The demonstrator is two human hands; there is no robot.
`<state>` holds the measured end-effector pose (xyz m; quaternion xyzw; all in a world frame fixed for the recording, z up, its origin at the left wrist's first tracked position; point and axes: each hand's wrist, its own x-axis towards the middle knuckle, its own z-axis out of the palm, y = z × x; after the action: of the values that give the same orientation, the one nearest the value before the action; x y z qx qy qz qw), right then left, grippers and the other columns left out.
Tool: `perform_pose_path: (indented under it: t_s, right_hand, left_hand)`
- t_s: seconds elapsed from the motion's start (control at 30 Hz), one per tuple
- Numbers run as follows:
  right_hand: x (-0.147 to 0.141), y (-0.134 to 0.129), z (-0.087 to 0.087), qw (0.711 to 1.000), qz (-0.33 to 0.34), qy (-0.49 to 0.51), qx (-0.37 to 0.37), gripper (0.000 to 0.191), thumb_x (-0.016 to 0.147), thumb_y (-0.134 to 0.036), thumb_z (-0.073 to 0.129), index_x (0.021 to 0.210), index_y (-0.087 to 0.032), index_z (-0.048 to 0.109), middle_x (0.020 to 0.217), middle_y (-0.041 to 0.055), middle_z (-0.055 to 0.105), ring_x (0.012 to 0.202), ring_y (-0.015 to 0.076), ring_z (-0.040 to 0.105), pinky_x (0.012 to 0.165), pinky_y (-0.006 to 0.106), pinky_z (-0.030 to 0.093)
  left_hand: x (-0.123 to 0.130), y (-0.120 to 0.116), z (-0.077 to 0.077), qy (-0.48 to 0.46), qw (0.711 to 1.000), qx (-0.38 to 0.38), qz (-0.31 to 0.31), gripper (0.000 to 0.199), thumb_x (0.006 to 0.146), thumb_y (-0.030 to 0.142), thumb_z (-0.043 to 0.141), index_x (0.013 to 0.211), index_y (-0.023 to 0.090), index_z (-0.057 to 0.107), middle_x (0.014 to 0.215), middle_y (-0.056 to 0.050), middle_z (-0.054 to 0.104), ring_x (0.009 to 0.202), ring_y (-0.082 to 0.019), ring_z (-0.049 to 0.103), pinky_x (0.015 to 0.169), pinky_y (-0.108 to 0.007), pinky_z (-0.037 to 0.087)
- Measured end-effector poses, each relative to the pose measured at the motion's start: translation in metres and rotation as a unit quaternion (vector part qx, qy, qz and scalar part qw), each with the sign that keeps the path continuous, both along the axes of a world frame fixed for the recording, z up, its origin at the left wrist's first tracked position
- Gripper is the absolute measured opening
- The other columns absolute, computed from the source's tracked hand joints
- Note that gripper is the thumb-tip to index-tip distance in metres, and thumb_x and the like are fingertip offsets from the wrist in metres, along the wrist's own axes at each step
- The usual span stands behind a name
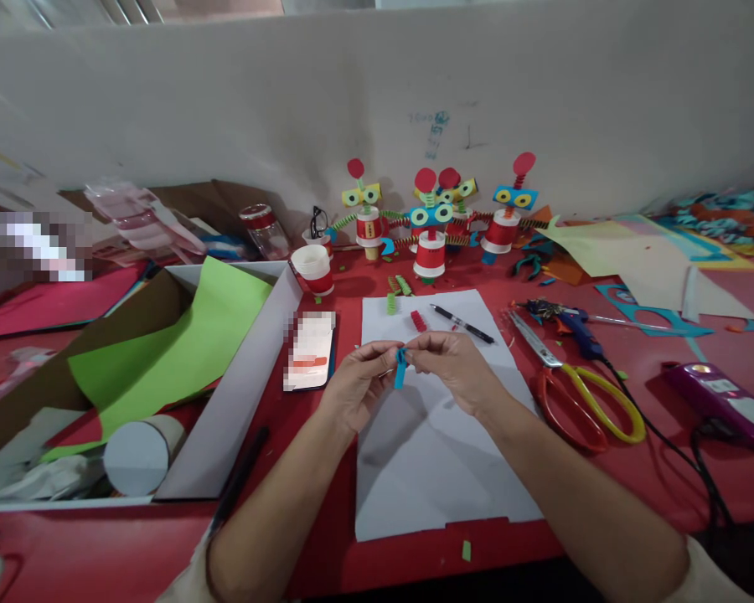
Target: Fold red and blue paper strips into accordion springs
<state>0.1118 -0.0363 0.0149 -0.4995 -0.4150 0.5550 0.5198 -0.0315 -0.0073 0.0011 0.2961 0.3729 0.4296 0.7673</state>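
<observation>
Between the fingertips of both hands is a narrow blue paper strip (400, 374), its upper end looped or folded and its lower end hanging down. My left hand (365, 375) pinches it from the left. From the right, my right hand (445, 362) pinches the same strip near its top. Both hands are above a white sheet (440, 469) lying on the red table. Just beyond the fingers, on the sheet, lie a red folded paper spring (418, 322), a green folded paper spring (390, 304) and a black pen (462, 323).
Scissors (587, 402), a glue gun (565, 325) and a purple device (722, 402) with a cable lie right. A phone (311, 352) and an open box (226, 410) are left. Several paper-cup figures (430, 251) and stacked cups (312, 268) stand behind.
</observation>
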Motion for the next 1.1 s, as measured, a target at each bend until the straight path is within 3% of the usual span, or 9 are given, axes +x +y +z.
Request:
perform_pose_path:
  t_s: [0.17, 0.37, 0.6, 0.8, 1.1]
  right_hand:
    - [0.002, 0.0, 0.0, 1.0, -0.003, -0.005, -0.001, 0.018, 0.059, -0.034, 0.077, 0.064, -0.018, 0.069, 0.059, -0.002, 0.063, 0.056, 0.0101, 0.052, 0.06, 0.027, 0.043]
    - [0.003, -0.002, 0.003, 0.998, -0.009, -0.057, 0.016, 0.022, 0.062, -0.037, 0.076, 0.07, -0.017, 0.072, 0.067, 0.002, 0.069, 0.063, 0.0132, 0.059, 0.064, 0.028, 0.047]
    - [0.004, -0.002, 0.004, 0.996, 0.002, -0.067, 0.061, 0.02, 0.065, -0.037, 0.074, 0.073, -0.019, 0.074, 0.072, 0.0022, 0.071, 0.068, 0.0155, 0.062, 0.07, 0.031, 0.049]
    - [0.003, -0.004, 0.003, 0.995, 0.04, -0.049, 0.074, 0.028, 0.062, -0.03, 0.077, 0.088, -0.021, 0.073, 0.085, 0.0024, 0.071, 0.078, 0.017, 0.063, 0.074, 0.032, 0.05]
    - [-0.003, -0.005, -0.007, 0.996, -0.036, -0.035, 0.077, 0.021, 0.069, -0.031, 0.073, 0.087, -0.022, 0.074, 0.087, 0.0024, 0.073, 0.08, 0.0172, 0.064, 0.079, 0.033, 0.048]
  left_hand:
    - [-0.004, 0.0, 0.005, 0.08, 0.993, 0.081, -0.006, 0.022, 0.053, 0.026, 0.084, 0.069, 0.015, 0.075, 0.065, -0.005, 0.07, 0.062, -0.013, 0.061, 0.063, -0.027, 0.049]
    - [-0.005, -0.003, 0.005, 0.158, 0.968, 0.196, 0.018, 0.015, 0.063, 0.025, 0.079, 0.076, 0.017, 0.077, 0.069, -0.005, 0.073, 0.068, -0.016, 0.063, 0.069, -0.029, 0.05]
    - [0.001, -0.006, 0.0, 0.149, 0.962, 0.211, 0.088, 0.013, 0.063, 0.026, 0.079, 0.074, 0.019, 0.077, 0.07, -0.004, 0.073, 0.067, -0.015, 0.062, 0.068, -0.029, 0.049]
    - [0.002, -0.008, 0.001, 0.169, 0.946, 0.243, 0.135, 0.011, 0.066, 0.027, 0.076, 0.076, 0.02, 0.076, 0.074, -0.003, 0.074, 0.071, -0.016, 0.064, 0.069, -0.028, 0.049]
    - [0.007, -0.011, -0.002, 0.19, 0.933, 0.265, 0.151, 0.01, 0.069, 0.027, 0.074, 0.077, 0.021, 0.075, 0.074, -0.001, 0.072, 0.07, -0.015, 0.061, 0.068, -0.026, 0.047]
